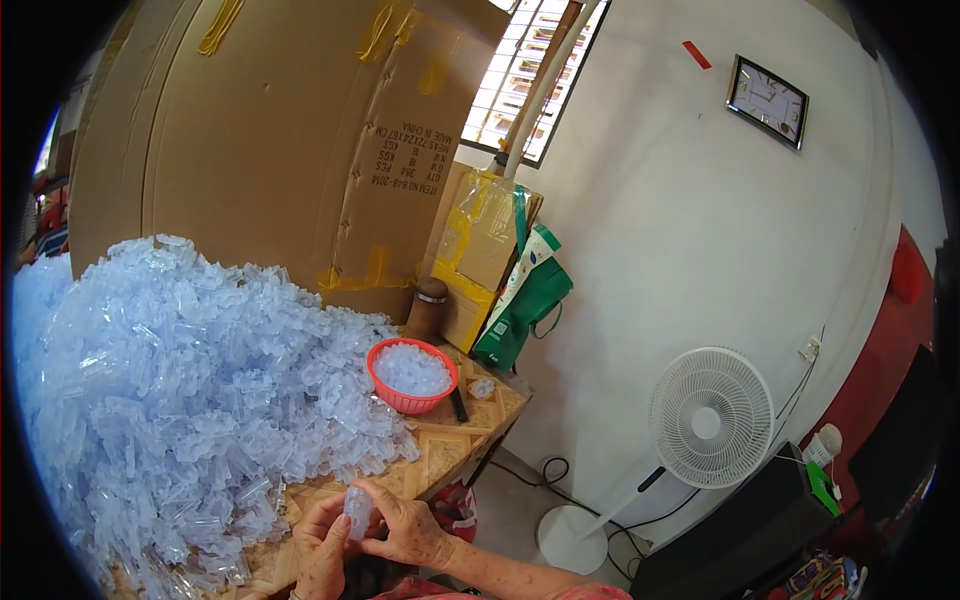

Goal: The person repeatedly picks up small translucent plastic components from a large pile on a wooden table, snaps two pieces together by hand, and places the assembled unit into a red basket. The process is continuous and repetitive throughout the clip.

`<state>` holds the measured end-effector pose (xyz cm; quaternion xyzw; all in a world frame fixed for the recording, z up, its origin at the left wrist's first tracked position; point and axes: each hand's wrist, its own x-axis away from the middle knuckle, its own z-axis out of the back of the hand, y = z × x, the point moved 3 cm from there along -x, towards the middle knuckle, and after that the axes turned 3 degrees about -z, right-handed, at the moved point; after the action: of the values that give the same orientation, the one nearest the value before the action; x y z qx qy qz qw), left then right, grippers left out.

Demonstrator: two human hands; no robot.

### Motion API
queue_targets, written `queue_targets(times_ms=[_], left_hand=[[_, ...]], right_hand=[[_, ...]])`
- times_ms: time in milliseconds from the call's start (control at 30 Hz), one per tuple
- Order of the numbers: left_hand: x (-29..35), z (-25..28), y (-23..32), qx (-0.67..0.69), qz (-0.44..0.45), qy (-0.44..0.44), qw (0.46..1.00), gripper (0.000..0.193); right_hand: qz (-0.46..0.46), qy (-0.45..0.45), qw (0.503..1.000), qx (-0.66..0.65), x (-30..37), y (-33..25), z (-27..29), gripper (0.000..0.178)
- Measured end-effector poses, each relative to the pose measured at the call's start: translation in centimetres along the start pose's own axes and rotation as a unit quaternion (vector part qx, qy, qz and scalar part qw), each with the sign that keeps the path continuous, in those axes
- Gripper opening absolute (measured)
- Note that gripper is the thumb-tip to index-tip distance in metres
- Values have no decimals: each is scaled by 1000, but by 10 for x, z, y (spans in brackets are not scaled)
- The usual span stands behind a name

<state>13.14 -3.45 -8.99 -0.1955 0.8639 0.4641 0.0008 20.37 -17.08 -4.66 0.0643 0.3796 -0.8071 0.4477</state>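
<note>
Near the table's front edge, my left hand [320, 545] and my right hand [412, 527] are closed together on a small clear plastic piece [357, 512], held upright between the fingers. Its exact kind is hard to make out. To the left, a large heap of similar clear, bluish plastic pieces [200, 370] covers most of the wooden-patterned table [440, 448]. Beyond my hands stands a red plastic basket [412, 404] filled with small translucent pieces [410, 369]. Beside the basket lie a black strip-like object [459, 405] and a small clear piece [483, 388].
Tall cardboard boxes [260, 130] stand behind the heap. A brown jar-like object [428, 308] and a green bag [530, 310] are at the table's far end. On the right are a white standing fan [706, 422], loose cables [545, 480] and a dark box [720, 530].
</note>
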Motion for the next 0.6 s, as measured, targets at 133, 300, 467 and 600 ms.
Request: queue_targets(times_ms=[133,300,467,600], left_hand=[[1,6,-3,-19,-26,39,999,27],[2,12,1,-75,-46,3,996,38],[6,3,2,-95,-49,-28,994,52],[0,12,-3,-114,-39,-22,992,52]], right_hand=[[-31,-7,999,-30,-1,6,-16,90],[-71,-2,995,-76,-4,-6,-16,85],[-76,20,995,-57,-6,2,-23,81],[-77,31,995,-48,-7,7,-30,81]])
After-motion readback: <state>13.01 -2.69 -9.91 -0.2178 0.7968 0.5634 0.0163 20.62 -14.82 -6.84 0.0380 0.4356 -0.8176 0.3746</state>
